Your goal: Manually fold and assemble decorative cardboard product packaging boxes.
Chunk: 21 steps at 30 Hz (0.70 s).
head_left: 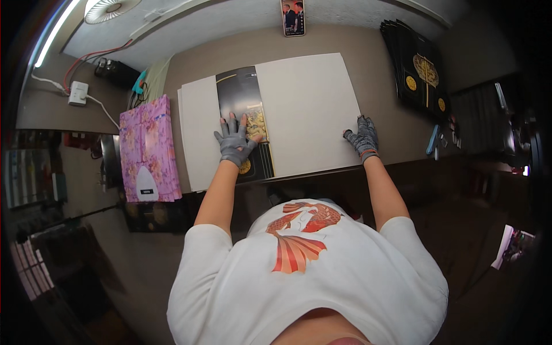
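Observation:
A large pale grey sheet [310, 109] lies on the table in front of me. Across its left part runs a glossy black panel [238, 92] with gold print; I cannot tell whether it is a separate piece or part of the sheet. My left hand [234, 142], in a grey glove with bare fingertips, rests flat on that panel, fingers spread. My right hand [363, 138], gloved in darker mottled grey, lies at the sheet's right edge. Its fingers are stretched out and the thumb stands apart, with nothing seen in it.
Pink-purple floral paper bags [148, 144] lie stacked at the left. Black bags with gold emblems [417, 72] are fanned out at the far right, with small tools [434, 141] near them. A phone [293, 17] leans at the back. A white power adapter [79, 94] with cables is at far left.

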### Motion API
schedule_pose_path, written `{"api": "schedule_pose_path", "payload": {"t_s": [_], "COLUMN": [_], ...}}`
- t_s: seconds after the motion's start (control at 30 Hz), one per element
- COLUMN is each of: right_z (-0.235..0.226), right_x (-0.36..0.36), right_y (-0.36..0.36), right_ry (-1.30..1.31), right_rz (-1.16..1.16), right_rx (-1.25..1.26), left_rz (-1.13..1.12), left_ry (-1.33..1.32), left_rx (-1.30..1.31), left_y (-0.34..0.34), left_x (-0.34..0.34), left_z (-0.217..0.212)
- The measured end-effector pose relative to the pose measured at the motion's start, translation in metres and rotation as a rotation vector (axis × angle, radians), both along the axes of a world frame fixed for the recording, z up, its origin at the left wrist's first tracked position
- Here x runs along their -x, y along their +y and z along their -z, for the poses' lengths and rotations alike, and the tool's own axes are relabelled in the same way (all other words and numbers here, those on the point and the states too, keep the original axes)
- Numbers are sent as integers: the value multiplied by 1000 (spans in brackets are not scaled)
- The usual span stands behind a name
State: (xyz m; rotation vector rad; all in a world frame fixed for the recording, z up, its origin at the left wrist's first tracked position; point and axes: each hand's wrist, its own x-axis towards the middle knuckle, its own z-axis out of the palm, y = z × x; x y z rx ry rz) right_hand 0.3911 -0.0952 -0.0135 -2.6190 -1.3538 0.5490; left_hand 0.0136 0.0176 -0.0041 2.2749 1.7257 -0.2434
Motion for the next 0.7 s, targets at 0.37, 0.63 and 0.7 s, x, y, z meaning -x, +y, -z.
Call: {"api": "schedule_pose_path", "payload": {"t_s": [0.37,0.63,0.7], "right_z": [30,-76,-95], "right_x": [-48,-15,6], "right_y": [15,28,40], "right_ry": [261,1260,1061], "right_rz": [153,-48,-267], "right_rx": [-218,-454,-493], "left_rz": [-5,72,91], "left_ry": [24,-118,-192], "left_rx": [-154,-158,-184], "left_y": [-20,-17,-6], "left_x": [8,21,21], "left_z": [34,39,50]}}
